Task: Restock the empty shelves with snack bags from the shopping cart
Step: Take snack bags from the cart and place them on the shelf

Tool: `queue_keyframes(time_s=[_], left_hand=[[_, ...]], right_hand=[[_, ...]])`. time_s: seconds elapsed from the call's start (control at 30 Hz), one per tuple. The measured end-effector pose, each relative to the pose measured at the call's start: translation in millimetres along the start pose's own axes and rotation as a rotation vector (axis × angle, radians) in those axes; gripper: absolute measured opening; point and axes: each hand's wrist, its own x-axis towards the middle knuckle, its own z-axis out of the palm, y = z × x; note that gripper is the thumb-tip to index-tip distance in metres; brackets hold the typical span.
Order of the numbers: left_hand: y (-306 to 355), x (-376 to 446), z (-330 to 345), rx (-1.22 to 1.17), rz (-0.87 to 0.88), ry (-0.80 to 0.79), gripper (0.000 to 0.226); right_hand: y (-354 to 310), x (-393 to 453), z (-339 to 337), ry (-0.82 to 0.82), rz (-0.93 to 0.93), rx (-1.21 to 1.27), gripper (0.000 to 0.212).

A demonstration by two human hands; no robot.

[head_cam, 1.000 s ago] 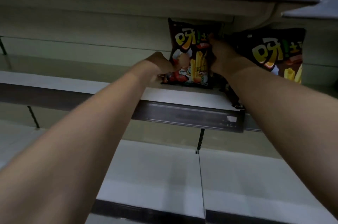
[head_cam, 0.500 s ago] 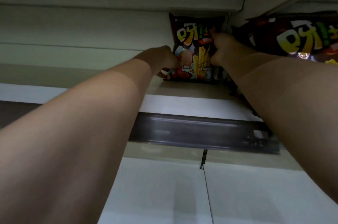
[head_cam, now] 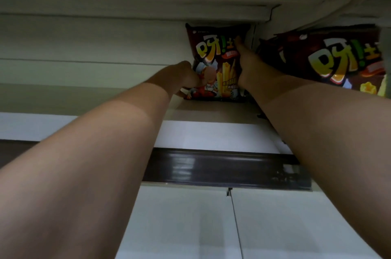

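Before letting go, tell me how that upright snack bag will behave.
The bag looks puffed and probably light, so it may tip easily. It stands on its narrow bottom edge on the shelf, with left hand and right hand on it. The film likely crumples.

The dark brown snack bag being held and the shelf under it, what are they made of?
The dark brown snack bag with yellow lettering looks like glossy printed plastic film: it creases and has a crimped top edge. The pale shelf board looks like painted metal, smooth and matte, though laminate is possible. Its dark front strip shines like plastic.
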Motion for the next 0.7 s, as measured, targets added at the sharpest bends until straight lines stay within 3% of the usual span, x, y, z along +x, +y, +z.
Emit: queue_keyframes(time_s=[0.27,0.43,0.6,0.67,0.7], left_hand=[[16.0,-40.5,4.2,0.077,0.028,0.129,0.043],[16.9,-100.6,0.1,0.011,0.01,0.125,0.052],[12.6,-186.3,4.5,-0.246,0.127,0.129,0.021],[16.1,-223.5,15.1,-0.349,0.158,0.093,0.005],[20.4,-241.6,24.1,-0.393,0.165,0.056,0.01]], right_hand=[[-14.3,-55.7,23.0,0.08,-0.002,-0.061,0.048],[-13.2,-106.4,36.9,0.143,0.046,-0.144,0.045],[-8.1,-184.6,16.9,0.172,0.016,-0.322,0.056],[-10.6,-221.5,-5.1,0.116,-0.002,-0.377,0.045],[-12.6,-238.2,-19.7,0.087,-0.001,-0.394,0.033]])
